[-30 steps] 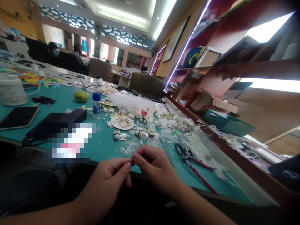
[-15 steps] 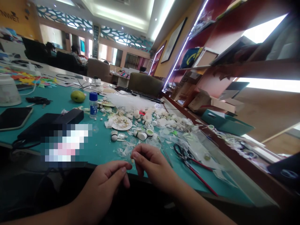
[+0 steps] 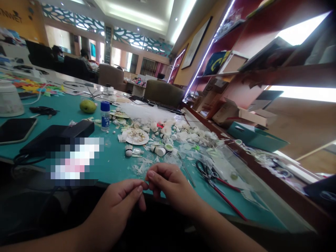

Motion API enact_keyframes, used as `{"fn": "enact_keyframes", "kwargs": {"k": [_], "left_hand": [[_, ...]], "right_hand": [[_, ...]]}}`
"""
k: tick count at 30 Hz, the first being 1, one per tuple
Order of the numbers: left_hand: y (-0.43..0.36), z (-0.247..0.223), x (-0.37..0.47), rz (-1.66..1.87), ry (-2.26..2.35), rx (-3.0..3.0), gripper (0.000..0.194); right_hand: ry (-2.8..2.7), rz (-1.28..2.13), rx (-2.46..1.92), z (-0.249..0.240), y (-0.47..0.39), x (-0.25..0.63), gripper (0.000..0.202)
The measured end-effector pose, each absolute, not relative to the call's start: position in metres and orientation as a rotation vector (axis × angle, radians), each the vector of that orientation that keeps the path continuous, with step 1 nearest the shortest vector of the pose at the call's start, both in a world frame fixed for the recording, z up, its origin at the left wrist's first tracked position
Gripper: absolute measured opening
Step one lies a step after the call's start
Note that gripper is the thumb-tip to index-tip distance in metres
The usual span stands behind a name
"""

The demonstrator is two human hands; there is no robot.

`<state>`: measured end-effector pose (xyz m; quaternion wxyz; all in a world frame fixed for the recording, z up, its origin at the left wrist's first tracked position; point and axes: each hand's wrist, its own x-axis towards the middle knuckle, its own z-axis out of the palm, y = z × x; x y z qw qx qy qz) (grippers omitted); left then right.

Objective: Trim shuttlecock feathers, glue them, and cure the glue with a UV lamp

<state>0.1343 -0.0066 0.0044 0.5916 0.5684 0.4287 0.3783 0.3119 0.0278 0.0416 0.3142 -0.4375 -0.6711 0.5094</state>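
Item: left hand (image 3: 123, 199), nearer to me than the round white plate (image 3: 137, 136), its thumb drawn in against the index finger. Item: right hand (image 3: 169, 183), also on the near side of the plate, thumb and index finger pinched closed, their tips meeting or nearly meeting the left fingertips; whatever sits there is too small and hidden for me to name, and I cannot tell which hand has hold of it. Item: feather scraps (image 3: 141, 166), pale, between the plate and the right hand. Item: one shuttlecock (image 3: 128, 150), on the near side of the plate, with a small clear vial (image 3: 138, 151) just beside it. Item: more shuttlecocks (image 3: 158, 151), right of the plate. Item: black-handled scissors (image 3: 203, 168) and a red-handled tool (image 3: 231, 203), farther right and nearer to me. Item: blue-capped bottle (image 3: 105, 117), left of the plate and beyond it, upright, its blue-and-white label too small for me to read. Item: green fruit (image 3: 88, 106), left of that. Item: wall lettering (image 3: 12, 16), far beyond the plate at upper left, partly cut off, seemingly ending "NWET". Item: dark object (image 3: 321, 189), far right of the plate, bearing an oval emblem, illegible.
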Motion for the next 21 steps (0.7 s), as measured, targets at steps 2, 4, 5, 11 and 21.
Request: {"fn": "enact_keyframes", "kwargs": {"k": [2, 4, 5, 11, 21], "left_hand": [[-0.007, 0.003, 0.135, 0.874, 0.986, 1.329, 0.042], [-0.007, 0.003, 0.135, 0.864, 0.967, 1.324, 0.043], [-0.007, 0.003, 0.135, 0.861, 0.958, 1.321, 0.043], [-0.006, -0.001, 0.138, 0.855, 0.964, 1.259, 0.045], [0.007, -0.008, 0.140, 0.877, 0.934, 1.003, 0.027]], "right_hand": [[-1.754, 1.334, -1.154, 0.038, 0.028, 0.311, 0.031], [-1.745, 1.307, -1.161, 0.036, 0.028, 0.310, 0.032], [-1.738, 1.291, -1.161, 0.034, 0.028, 0.309, 0.032], [-1.721, 1.245, -1.179, 0.034, 0.030, 0.310, 0.030], [-1.703, 1.255, -1.161, 0.030, 0.040, 0.311, 0.029]]}}
